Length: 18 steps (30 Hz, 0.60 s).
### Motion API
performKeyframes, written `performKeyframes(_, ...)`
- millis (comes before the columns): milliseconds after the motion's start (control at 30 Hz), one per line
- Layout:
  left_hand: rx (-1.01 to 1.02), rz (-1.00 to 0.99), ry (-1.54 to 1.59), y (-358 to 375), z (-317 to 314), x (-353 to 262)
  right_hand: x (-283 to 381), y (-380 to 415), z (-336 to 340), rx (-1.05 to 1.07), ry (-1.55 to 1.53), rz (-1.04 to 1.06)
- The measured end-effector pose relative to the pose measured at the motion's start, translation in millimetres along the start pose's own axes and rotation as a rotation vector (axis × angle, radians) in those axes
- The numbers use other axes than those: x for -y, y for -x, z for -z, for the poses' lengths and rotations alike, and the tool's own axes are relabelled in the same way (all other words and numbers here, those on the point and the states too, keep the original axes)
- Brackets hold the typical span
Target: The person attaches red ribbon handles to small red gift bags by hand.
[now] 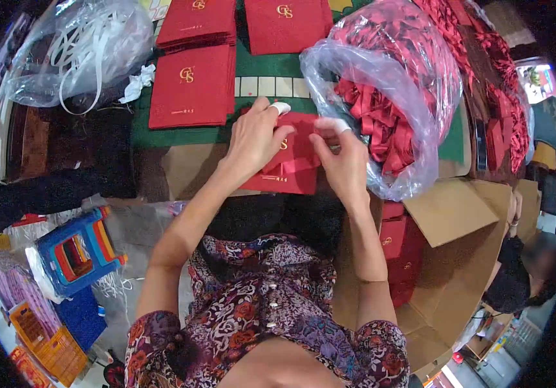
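A flat red paper bag (297, 182) with gold lettering lies at the table's near edge, between my two hands. My left hand (255, 136) is closed at its upper left, with curled fingers at the top edge and the thumb over the front. At the bag's right edge, my right hand (342, 152) is pinched, thumb against forefinger; what lies between those fingertips is too small to make out. A shiny lighter red band crosses the bag's front near that hand. White wraps cover a fingertip on each hand.
Stacks of red bags (191, 87) stand beyond my left hand. A clear plastic sack (420, 145) of red ribbons (375, 116) is at right, a bag of white cords (90, 52) at left. An open cardboard box (465, 258) holding red bags stands beside me. Plastic stools (74, 252) are lower left.
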<state>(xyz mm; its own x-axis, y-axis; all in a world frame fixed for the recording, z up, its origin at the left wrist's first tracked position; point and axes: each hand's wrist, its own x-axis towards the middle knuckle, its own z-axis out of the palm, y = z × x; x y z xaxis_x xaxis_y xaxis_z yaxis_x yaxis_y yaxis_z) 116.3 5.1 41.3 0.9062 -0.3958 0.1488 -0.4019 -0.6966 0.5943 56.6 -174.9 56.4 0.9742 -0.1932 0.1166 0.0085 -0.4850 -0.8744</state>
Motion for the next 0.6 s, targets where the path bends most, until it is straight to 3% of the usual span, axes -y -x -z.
performKeyframes(33, -0.009, 0.008, -0.013, 0.2, -0.1, -0.7, -5.2, -1.0, -4.3, -0.003, 0.093, 0.108)
performKeyframes(133, -0.059, -0.033, 0.035, 0.1, 6.6, -6.7, -8.2, -0.2, -9.0, -0.019, 0.251, 0.102)
performKeyframes(467, -0.043, -0.01, 0.093, 3.4, 13.6, -22.9, -2.9, 4.4, -22.5, -0.187, 0.247, 0.123)
performKeyframes(600, -0.054, 0.018, 0.042, 9.5, 10.0, -33.5, 14.3, 5.9, -22.7, -0.166, 0.434, 0.128)
